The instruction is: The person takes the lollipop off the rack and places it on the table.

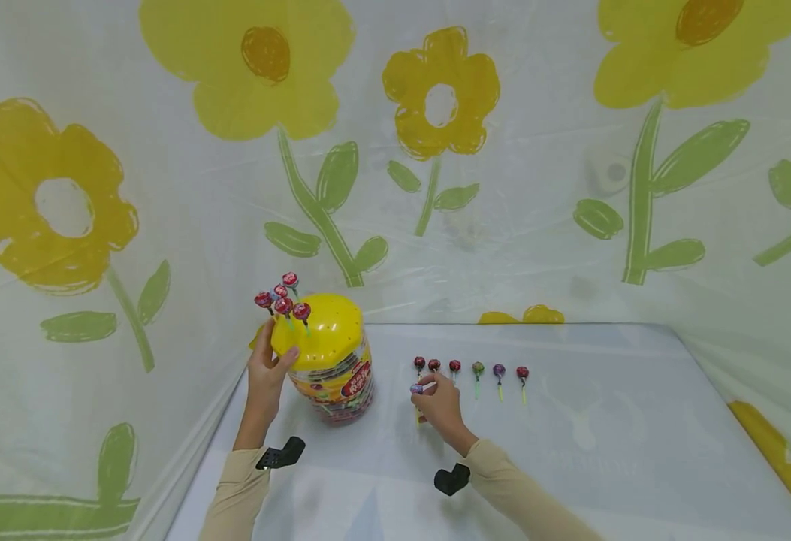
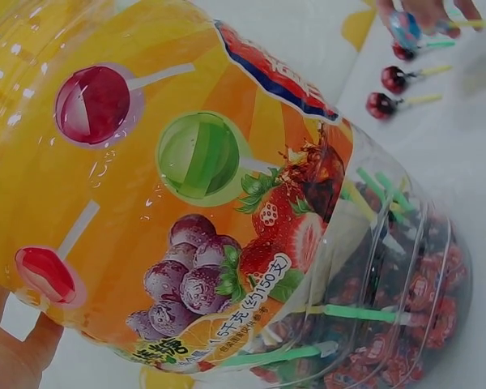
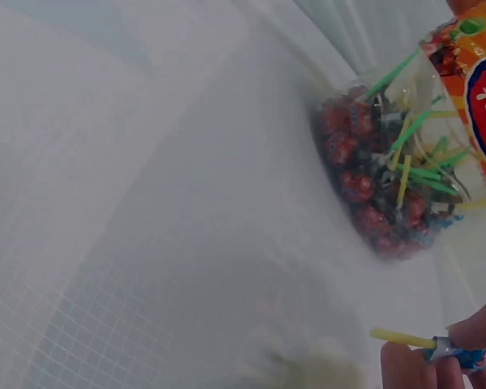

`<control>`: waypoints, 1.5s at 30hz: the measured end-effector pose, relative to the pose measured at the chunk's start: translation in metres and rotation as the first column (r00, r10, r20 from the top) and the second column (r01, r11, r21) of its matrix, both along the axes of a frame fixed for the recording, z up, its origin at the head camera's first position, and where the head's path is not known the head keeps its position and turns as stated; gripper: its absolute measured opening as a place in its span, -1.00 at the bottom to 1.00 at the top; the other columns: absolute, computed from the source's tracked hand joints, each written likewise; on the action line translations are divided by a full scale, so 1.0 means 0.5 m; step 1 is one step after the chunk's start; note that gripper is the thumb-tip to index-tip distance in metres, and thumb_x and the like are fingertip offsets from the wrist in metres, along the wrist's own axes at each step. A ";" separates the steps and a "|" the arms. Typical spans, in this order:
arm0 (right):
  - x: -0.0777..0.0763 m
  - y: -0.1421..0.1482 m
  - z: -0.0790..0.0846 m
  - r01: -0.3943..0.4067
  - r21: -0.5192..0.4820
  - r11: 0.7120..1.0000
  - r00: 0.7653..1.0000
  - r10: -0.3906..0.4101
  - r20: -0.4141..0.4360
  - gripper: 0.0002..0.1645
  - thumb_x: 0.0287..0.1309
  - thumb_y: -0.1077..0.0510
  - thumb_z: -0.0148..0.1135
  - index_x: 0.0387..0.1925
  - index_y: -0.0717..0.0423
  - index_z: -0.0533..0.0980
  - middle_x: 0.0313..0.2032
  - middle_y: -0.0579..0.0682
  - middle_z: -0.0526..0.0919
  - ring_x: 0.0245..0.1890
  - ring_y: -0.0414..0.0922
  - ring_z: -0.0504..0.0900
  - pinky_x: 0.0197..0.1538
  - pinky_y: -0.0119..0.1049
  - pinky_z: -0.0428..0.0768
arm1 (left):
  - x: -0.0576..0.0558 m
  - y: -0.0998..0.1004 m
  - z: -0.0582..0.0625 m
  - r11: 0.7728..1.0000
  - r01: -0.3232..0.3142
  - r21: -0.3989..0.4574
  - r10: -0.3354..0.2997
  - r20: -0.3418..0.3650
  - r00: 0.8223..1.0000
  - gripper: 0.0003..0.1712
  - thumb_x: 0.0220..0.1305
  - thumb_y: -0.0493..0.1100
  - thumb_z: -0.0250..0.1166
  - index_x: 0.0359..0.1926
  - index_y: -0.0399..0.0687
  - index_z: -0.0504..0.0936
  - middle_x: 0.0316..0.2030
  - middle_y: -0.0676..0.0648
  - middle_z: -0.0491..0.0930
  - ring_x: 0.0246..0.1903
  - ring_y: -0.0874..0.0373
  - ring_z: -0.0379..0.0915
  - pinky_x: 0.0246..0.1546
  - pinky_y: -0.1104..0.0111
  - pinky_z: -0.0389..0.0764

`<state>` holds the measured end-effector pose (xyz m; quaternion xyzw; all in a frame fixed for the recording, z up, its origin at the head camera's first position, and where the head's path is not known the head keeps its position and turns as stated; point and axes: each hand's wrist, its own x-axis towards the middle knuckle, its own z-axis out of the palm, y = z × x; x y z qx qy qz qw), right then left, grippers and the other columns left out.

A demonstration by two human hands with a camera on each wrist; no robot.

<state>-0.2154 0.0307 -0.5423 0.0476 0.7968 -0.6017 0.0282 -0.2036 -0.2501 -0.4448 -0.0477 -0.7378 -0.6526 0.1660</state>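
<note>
A clear plastic jar (image 1: 341, 387) with a yellow lid (image 1: 334, 323) leans leftward in the head view. Several wrapped lollipops (image 1: 302, 311) stick up from holes in that lid. My left hand (image 1: 268, 376) grips the lid's left side, thumb over its near edge. Through the jar's clear lower wall (image 2: 389, 300), more lollipops with green and yellow sticks show. Between thumb and fingers, my right hand (image 1: 441, 406) pinches a lollipop with a blue-purple wrapper (image 3: 470, 358) and a yellow stick (image 3: 401, 337). This hand is just in front of the left end of a lollipop row.
The row has several lollipops, among them a green one (image 1: 478, 368), a purple one (image 1: 499, 370) and a red one (image 1: 522, 372), sticks toward me. They lie on a white table (image 1: 605, 451). Behind it hangs a flower-printed curtain (image 1: 537, 248).
</note>
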 end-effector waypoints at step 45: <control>0.008 0.021 -0.024 -0.072 0.335 0.939 0.995 0.090 -0.037 -0.71 -0.15 0.24 0.24 -0.32 0.21 0.38 -0.61 -0.02 0.44 -0.74 -0.19 0.40 -0.71 -0.38 0.38 | -0.003 -0.001 -0.006 1.000 -0.011 0.000 0.011 -0.006 1.000 -0.23 0.11 -0.15 0.20 0.28 0.32 0.04 0.22 0.12 0.15 0.13 0.18 0.16 0.02 0.51 0.33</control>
